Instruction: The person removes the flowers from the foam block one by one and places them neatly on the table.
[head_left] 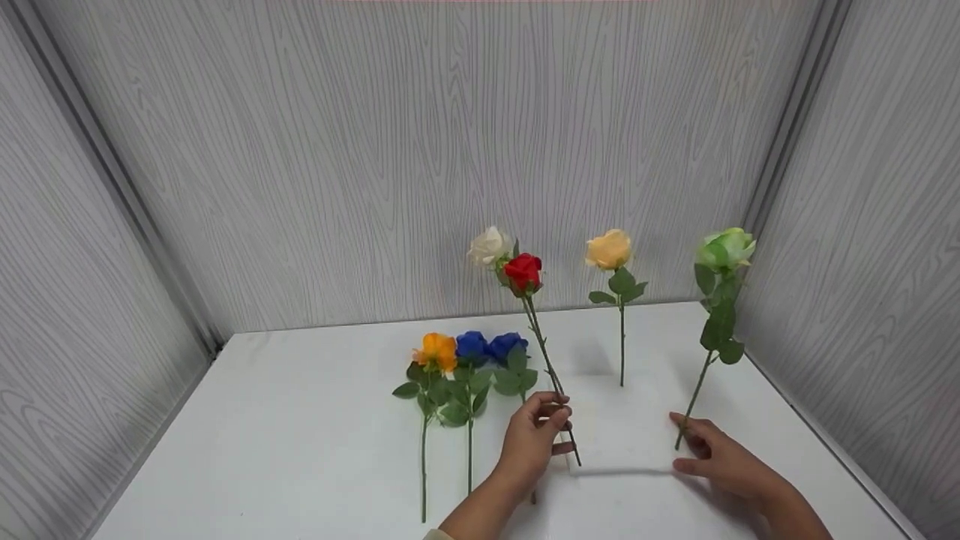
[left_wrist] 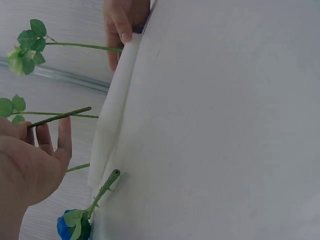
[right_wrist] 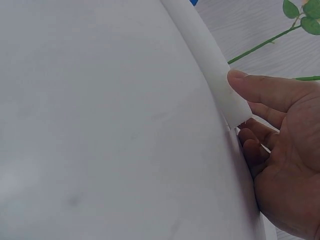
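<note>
My left hand [head_left: 534,439] pinches the thin stem of a red rose [head_left: 523,271], which leans up and left, its bare lower end poking out below the fingers. The right hand [head_left: 724,459] grips the right end of a flat white block [right_wrist: 215,65], thumb on one face and fingers curled at its end. A green rose [head_left: 726,250] and a peach rose [head_left: 609,250] stand with their stems in the block. Close behind the red rose shows a white rose [head_left: 489,246]; the red one partly hides its stem.
Left of the block, an orange rose [head_left: 436,351] and two blue roses, one at the middle [head_left: 472,345] and one by my left hand [head_left: 508,346], lie on the white table [head_left: 300,435]. Grey wood-patterned panels [head_left: 450,150] enclose the back and sides.
</note>
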